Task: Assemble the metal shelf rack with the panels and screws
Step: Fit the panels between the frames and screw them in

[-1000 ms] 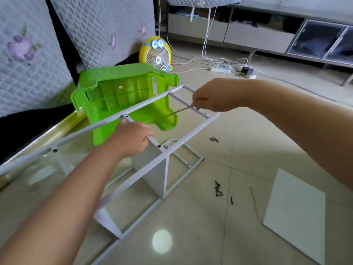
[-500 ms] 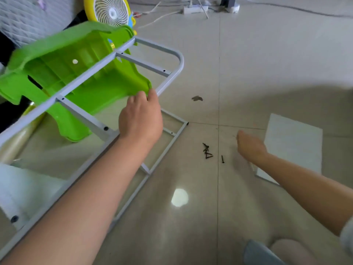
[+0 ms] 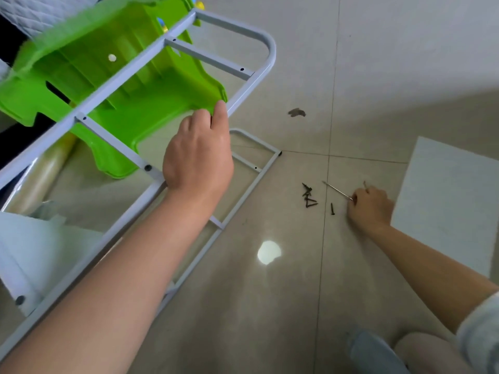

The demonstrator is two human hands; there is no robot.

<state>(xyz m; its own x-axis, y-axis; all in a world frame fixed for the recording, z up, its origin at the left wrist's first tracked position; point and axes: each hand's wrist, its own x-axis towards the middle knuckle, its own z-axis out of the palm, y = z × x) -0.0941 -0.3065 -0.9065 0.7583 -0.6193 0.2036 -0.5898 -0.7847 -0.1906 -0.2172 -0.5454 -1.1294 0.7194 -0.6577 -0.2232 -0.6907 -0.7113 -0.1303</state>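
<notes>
No text, label, brand, number or sign reads anywhere in this view. Surfaces checked: pale grey metal tube frame [image 3: 209,58], bright green moulded plastic stool [image 3: 151,103], flat white rectangular panel [image 3: 448,206] on the floor tiles; all show plain colour only.
</notes>
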